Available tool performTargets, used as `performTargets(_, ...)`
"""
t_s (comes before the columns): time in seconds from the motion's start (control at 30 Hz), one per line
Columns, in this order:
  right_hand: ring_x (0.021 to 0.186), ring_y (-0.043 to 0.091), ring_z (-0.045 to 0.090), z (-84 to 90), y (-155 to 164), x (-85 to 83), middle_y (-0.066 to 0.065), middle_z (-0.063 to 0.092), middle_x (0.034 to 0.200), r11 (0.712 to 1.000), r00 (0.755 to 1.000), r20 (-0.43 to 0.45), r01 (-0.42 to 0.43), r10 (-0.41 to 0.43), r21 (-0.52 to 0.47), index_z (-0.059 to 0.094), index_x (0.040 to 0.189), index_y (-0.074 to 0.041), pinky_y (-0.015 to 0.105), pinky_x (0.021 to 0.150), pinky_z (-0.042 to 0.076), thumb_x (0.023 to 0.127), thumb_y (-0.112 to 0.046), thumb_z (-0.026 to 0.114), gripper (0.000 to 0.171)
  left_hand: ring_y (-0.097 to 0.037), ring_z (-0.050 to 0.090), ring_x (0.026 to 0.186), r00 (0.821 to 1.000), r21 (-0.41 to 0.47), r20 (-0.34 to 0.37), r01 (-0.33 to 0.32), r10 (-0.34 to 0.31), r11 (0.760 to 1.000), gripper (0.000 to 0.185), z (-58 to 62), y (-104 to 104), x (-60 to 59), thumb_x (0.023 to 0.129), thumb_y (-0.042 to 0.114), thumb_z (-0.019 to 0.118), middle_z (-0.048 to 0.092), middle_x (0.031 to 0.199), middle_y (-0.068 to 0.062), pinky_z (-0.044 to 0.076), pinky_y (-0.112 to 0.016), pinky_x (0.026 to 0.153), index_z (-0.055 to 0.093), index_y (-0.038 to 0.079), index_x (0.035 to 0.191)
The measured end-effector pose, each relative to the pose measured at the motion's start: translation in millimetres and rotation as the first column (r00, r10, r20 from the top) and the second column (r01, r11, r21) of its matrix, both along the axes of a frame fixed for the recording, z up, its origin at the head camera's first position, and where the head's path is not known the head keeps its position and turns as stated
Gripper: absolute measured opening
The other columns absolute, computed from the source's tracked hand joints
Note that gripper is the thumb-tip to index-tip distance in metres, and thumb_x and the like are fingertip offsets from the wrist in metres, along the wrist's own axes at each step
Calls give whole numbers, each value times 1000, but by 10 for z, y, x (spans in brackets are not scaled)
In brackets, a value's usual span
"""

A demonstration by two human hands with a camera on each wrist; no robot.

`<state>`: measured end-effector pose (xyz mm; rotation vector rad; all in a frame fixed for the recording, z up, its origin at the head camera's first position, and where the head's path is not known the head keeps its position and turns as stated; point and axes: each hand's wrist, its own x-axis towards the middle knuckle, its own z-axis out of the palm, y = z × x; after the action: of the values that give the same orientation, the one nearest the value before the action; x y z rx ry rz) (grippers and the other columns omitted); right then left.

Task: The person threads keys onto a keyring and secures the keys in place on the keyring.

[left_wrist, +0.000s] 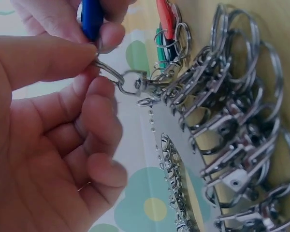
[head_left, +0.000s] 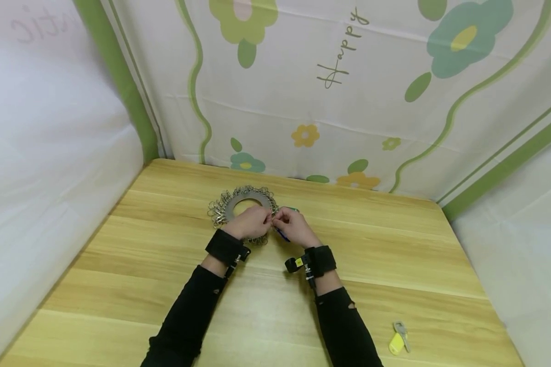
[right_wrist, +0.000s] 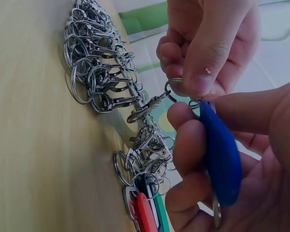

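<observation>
A grey ring-shaped holder lies on the table, its edge crowded with metal swivel clasps and their split rings. My left hand reaches over its near right side. In the right wrist view, the left thumb and fingers pinch a split ring that hangs from one clasp. My right hand pinches a blue key tag by its top, close against that ring. A small ring shows at the tag's top, and part of a metal key is visible behind it. Fingertips hide whether the two rings are linked.
Red and green tags hang from neighbouring clasps, beside a dark one. A yellow key tag with a key lies at the table's near right. Printed cloth stands behind the wooden table.
</observation>
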<state>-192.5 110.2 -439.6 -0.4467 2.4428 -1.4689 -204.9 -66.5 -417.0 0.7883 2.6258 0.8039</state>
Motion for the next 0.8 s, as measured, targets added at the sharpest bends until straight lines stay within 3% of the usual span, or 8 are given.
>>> performTargets(0.2, 54, 16, 43, -2, 9, -1, 18, 62, 87, 1000, 1000, -12, 15, -15, 11, 59, 95, -11, 29, 51, 37, 98, -18, 53, 9, -14, 51, 59, 999, -15, -32, -35, 35, 999, 13, 2, 9, 0, 93, 14, 56, 55, 71, 0, 39, -27, 58, 59, 14, 80)
performTargets(0.5, 61, 18, 48, -2, 1, 0, 5, 61, 87, 993, 994, -17, 106, -105, 60, 60, 94, -12, 30, 54, 39, 97, -20, 55, 10, -11, 52, 65, 993, -22, -100, 58, -60, 998, 12, -3, -25, -18, 90, 7, 59, 57, 75, 4, 43, -28, 62, 68, 8, 84)
performTargets(0.8, 60, 16, 49, -11, -9, 1, 3, 59, 82, 985, 992, -25, 129, -127, 117, 59, 93, -11, 29, 53, 39, 97, -18, 55, 9, -12, 48, 60, 989, -29, -115, 91, -94, 995, 18, -4, -40, -11, 95, 11, 56, 53, 71, 3, 38, -26, 59, 62, 10, 78)
